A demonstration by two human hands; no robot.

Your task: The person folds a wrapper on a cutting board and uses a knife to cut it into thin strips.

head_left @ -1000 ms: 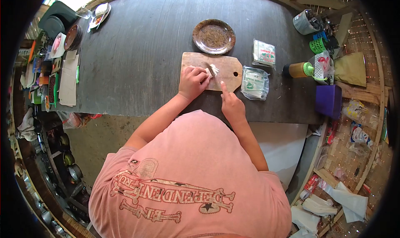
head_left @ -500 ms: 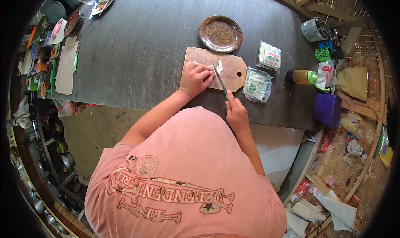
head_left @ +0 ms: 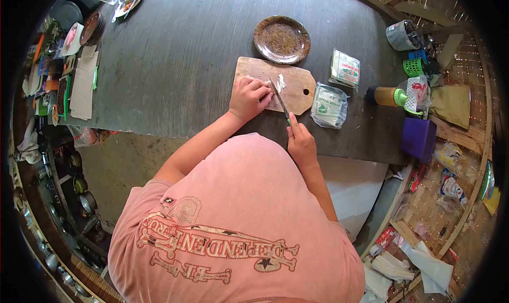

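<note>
The cutting board (head_left: 297, 85) lay flat on the worktop (head_left: 175, 64), close to its near edge. The right hand (head_left: 302, 144) had its grip closed on the handle of a knife (head_left: 280, 99), whose blade slanted over the board, tip toward the far edge of the worktop. The left hand (head_left: 251, 99) rested on the left part of the board, fingers curled, just beside the blade; whether its grip held anything could not be told, the underside being hidden. White strips (head_left: 281, 82) lay on the board immediately right of the blade. A brown plate (head_left: 282, 39) stood just beyond the board; contact could not be confirmed. Right of the board, toward the worktop's right edge, were a green-printed packet (head_left: 328, 106), a second packet (head_left: 345, 68) and a green-capped bottle (head_left: 387, 96).
</note>
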